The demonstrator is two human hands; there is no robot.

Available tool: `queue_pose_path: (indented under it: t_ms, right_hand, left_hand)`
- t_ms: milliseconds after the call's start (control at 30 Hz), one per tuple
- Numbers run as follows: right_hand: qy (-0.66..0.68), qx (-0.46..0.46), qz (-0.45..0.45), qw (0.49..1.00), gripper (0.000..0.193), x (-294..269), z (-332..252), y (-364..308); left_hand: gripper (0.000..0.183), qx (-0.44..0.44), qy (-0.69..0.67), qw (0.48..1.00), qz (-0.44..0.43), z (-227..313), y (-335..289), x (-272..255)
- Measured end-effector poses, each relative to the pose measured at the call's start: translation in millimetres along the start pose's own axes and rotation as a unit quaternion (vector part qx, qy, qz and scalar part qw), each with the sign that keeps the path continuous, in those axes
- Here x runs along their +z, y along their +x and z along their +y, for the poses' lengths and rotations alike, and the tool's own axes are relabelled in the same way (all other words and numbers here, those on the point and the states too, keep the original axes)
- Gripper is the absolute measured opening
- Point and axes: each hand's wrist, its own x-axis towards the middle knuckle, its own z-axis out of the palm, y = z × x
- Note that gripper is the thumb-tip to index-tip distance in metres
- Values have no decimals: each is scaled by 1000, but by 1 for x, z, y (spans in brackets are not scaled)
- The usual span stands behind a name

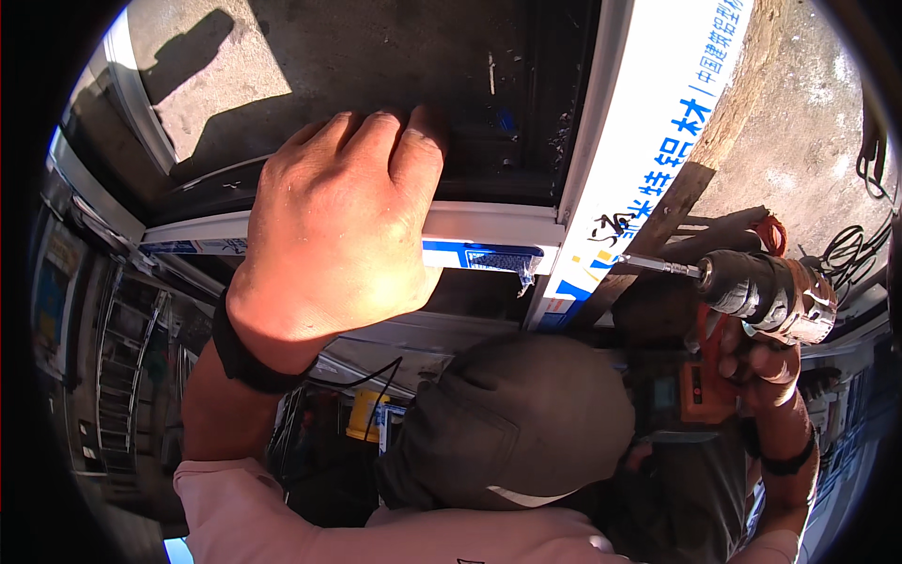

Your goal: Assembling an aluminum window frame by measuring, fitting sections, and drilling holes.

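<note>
My left hand (329, 226) lies over the white crossbar (456, 221) of an aluminium window frame, fingers curled over its far side. A dark pane (395, 56) fills the opening beyond the bar. At the right, my right hand (761, 359) grips a worn cordless drill (766, 291) with an orange lower body. Its long metal bit (662, 267) points left, and the tip meets or overlaps the edge of the upright (648, 122), a white profile with blue printed film. Whether the tip has entered the profile, I cannot tell. Loose film (526, 274) hangs torn from the crossbar near the corner.
A wooden beam (681, 202) lies beside the upright. Black cables (850, 254) coil on the concrete floor (799, 122) at the right. Below the frame are a yellow bucket (366, 416) and rounded dark cloth (526, 414) close to my body. A metal rack (127, 348) stands at the left.
</note>
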Motion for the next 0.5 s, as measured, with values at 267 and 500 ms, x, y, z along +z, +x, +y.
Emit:
queue_pose_path:
  t_ms: [267,500]
  right_hand:
    - [-18,-77,-94,993,75,2,2,12]
    - [-33,-53,-19,998,78,-1,1,6]
  left_hand:
    - [64,-14,-33,999,8,-1,-2,4]
    - [65,-7,-23,1000,16,-1,-2,13]
